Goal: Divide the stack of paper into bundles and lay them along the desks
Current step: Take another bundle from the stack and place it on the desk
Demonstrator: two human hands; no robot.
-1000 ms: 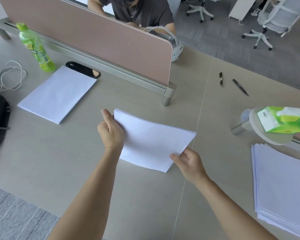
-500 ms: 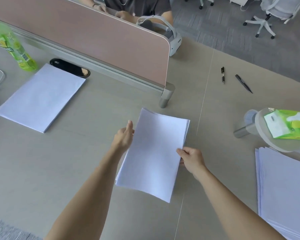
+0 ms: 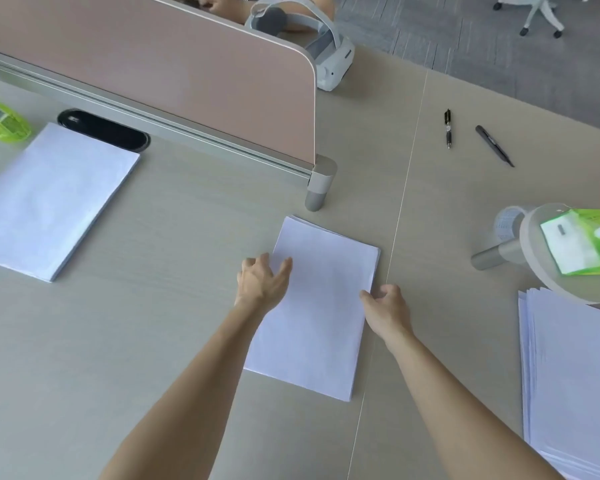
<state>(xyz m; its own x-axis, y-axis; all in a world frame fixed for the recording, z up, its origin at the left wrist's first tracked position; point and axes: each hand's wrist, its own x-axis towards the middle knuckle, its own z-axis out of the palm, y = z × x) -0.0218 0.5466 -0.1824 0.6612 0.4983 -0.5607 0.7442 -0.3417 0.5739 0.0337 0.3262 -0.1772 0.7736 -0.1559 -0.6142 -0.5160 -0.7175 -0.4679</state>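
While both hands work the middle bundle, layout left to right: green bottle (image 3: 1, 123) at the far left edge, cut off by the frame. Just beside it, first bundle (image 3: 54, 199) lies flat on the desk (image 3: 174, 244), its far corner at the black oval cable port (image 3: 103, 129). Pink divider panel (image 3: 174, 74) runs behind both and ends at a grey post (image 3: 321, 183). White headset (image 3: 312, 46) sits past the panel's end; another person's hands show behind the panel.

Middle bundle (image 3: 321, 306) lies flat on the desk, just in front of the post, its right edge close along the desk seam (image 3: 400, 202), long side running away from the camera. Left hand (image 3: 262, 282) is at its left edge, fingers spread, thumb on the top sheet, nothing gripped. Right hand (image 3: 387, 308) is at the right edge, fingers curled against the side of the sheets; can't tell if it's pinching or just touching.

Right of the seam: black pen (image 3: 448, 128) and a dark tool (image 3: 494, 145), near each other but apart, well beyond the paper. Further right, green tissue pack (image 3: 582, 244) sits on a round-ended panel (image 3: 534, 268) at the frame edge. Below that, the big paper stack (image 3: 575, 382), sheets slightly fanned, partly out of frame. Office chair base (image 3: 534, 12) on the carpet, top right.
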